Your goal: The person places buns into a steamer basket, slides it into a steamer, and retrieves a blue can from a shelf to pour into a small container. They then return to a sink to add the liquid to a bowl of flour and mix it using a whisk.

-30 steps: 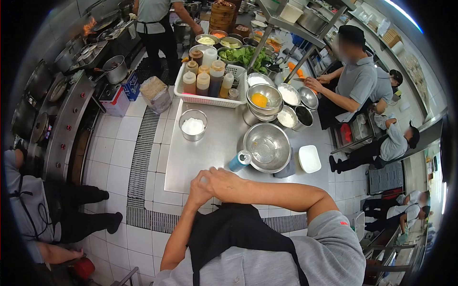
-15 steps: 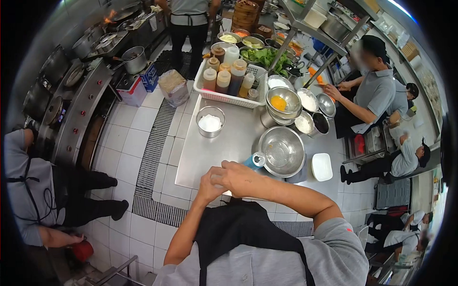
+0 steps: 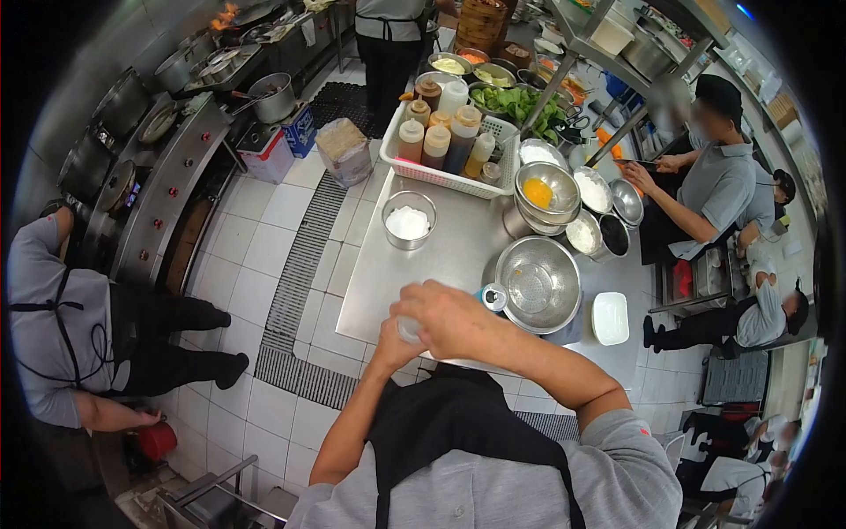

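Close to my body at the table's near edge, my left hand (image 3: 397, 346) is wrapped round a small translucent whitish container (image 3: 409, 330), mostly hidden by fingers. Over its top lies my right hand (image 3: 449, 316), fingers curled down on it. I cannot tell what is inside. Just beyond my right hand stands an opened blue drink can (image 3: 494, 298). A perforated steel bowl (image 3: 538, 286) sits beside the can, and a white square dish (image 3: 610, 318) lies to its right. Farther left is a steel bowl (image 3: 410, 220) of white powder.
A white basket (image 3: 449, 176) of sauce bottles stands at the table's back. Right of it are a bowl with egg yolk (image 3: 539, 190), more bowls and leafy greens (image 3: 520, 108). A co-worker (image 3: 718, 167) cuts at the right; another person (image 3: 66, 331) stands left, near the stoves.
My right hand has turned over the top of the left, and the translucent container now shows between them. The whole view has shifted, moving the table and bowls slightly rightward.
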The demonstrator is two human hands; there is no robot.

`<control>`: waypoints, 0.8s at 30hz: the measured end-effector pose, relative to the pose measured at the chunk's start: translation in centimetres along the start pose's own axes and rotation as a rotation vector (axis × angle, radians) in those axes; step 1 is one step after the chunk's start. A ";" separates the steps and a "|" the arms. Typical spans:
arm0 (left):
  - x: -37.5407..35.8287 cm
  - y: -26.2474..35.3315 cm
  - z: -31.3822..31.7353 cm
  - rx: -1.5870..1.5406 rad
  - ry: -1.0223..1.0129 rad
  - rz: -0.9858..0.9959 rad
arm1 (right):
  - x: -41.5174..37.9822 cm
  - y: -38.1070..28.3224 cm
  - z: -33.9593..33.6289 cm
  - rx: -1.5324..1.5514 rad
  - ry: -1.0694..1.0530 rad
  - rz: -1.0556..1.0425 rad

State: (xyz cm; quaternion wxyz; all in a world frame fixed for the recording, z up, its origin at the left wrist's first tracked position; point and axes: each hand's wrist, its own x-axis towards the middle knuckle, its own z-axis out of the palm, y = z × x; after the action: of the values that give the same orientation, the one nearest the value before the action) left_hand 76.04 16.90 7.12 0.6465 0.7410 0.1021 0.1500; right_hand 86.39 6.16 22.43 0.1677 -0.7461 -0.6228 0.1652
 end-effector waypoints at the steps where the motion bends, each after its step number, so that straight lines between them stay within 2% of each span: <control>1: 0.1 0.9 -0.3 0.054 -0.046 -0.052 | 0.1 0.4 0.1 0.036 0.197 0.001; 2: 0.1 1.3 -0.5 0.108 -0.092 -0.103 | 0.3 0.8 0.0 0.071 0.395 0.003; 3: -0.1 0.8 -0.6 0.109 -0.087 -0.107 | 0.3 1.1 -0.3 0.109 0.379 0.152; 4: -0.5 -0.2 -0.6 0.074 -0.047 -0.065 | 0.6 1.8 0.3 0.112 0.374 0.148; 6: -1.2 -0.8 -0.9 0.041 -0.006 -0.031 | 1.1 4.3 3.6 0.193 0.418 0.504; 7: -1.5 -0.8 -1.1 0.032 0.035 -0.018 | 1.3 5.4 5.4 0.199 0.415 0.503; 9: -1.7 -0.9 -1.5 0.029 0.079 -0.006 | 1.8 7.5 9.2 0.191 0.319 0.696; 10: -1.6 -1.0 -1.5 0.026 0.087 0.004 | 2.0 8.3 10.7 0.196 0.316 0.695; 12: -1.6 -1.2 -1.5 0.027 0.096 0.006 | 2.1 9.2 13.4 0.149 0.142 0.738; 13: -1.5 -1.2 -1.4 0.025 0.111 0.010 | 2.1 9.7 14.6 0.154 0.138 0.738; 15: -1.3 -1.2 -1.1 0.020 0.121 0.007 | 1.7 10.1 16.3 0.113 0.219 0.696; 19: -1.6 -1.0 -1.0 0.014 0.152 -0.020 | -1.4 6.3 13.8 0.125 0.343 0.625; 21: -1.5 -1.1 -0.8 -0.008 0.156 -0.022 | -5.7 6.0 13.7 0.347 0.310 0.470; 23: -1.7 -1.2 -0.6 -0.010 0.164 -0.007 | -9.9 6.1 13.5 0.440 0.074 0.680; 24: -1.6 -1.1 -0.6 -0.009 0.163 -0.005 | -11.4 5.8 13.3 0.440 0.076 0.680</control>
State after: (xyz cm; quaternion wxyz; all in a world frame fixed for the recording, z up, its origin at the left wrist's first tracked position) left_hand 74.42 17.04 5.95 0.6399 0.7230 0.1556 0.2088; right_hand 83.46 -5.49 8.43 0.2820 -0.8615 -0.2838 0.3127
